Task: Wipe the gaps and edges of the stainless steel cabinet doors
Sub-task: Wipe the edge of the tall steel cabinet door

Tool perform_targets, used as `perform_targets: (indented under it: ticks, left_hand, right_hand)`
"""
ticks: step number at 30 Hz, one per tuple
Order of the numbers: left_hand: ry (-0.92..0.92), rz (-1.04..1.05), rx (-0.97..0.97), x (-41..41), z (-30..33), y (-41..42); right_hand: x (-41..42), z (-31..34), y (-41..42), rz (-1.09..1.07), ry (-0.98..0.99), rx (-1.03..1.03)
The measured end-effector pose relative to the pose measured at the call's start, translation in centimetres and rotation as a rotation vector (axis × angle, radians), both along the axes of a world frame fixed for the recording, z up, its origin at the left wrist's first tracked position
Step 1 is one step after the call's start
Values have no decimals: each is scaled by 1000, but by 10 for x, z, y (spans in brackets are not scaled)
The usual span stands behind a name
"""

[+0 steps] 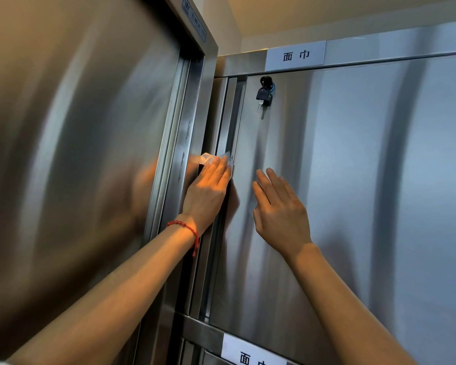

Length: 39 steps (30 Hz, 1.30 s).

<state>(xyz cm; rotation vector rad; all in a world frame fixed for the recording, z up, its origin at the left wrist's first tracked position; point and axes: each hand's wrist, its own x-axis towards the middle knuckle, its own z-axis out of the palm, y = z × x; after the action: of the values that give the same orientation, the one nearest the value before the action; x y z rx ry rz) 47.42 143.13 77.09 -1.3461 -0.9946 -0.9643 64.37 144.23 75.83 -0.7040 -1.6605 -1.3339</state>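
Left hand (208, 191), fingers straight, pressing white wipe (216, 160) into vertical gap (229, 122) at left edge of stainless steel cabinet door (353, 180). Right hand (279, 209) flat and relaxed on door face, just right of gap, holding nothing. Key (263, 96) in lock above. Red bead bracelet (187, 230) on left wrist. Cabinet contents hidden behind closed door.

Both bare forearms are raised and stretched forward. The left hand (208, 189) is held flat, fingers straight and together, pointing upward. A red beaded bracelet (186, 227) is worn on the left wrist. The right hand (281, 214) is held just beside it, at about the same height, palm forward, fingers extended and slightly spread.
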Motion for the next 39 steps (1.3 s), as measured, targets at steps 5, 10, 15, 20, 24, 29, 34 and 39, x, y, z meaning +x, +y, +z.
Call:
perform_targets:
  ticks: [5, 10, 15, 20, 24, 29, 34, 39]
  left_hand:
    - [-6, 27, -5, 1, 4, -1]
    - [2, 39, -24, 1, -7, 0]
    - [62, 39, 40, -3, -3, 3]
    - [90, 90, 26, -1, -3, 1]
    - [86, 89, 15, 0, -12, -1]
    - [91, 100, 30, -2, -10, 0]
    - [99, 137, 43, 0, -16, -1]
    - [147, 163, 71, -4, -24, 1]
  right_hand:
    - [0, 0, 1, 1, 2, 12]
    - [0, -1, 0, 7, 4, 12]
    - [0, 0, 1, 3, 0, 10]
    - [0, -1, 0, 24, 3, 0]
    - [0, -1, -2, 26, 3, -12]
    - [0, 0, -1, 21, 3, -27]
    - [0, 0, -1, 19, 3, -19]
    - [-1, 0, 0, 19, 2, -15]
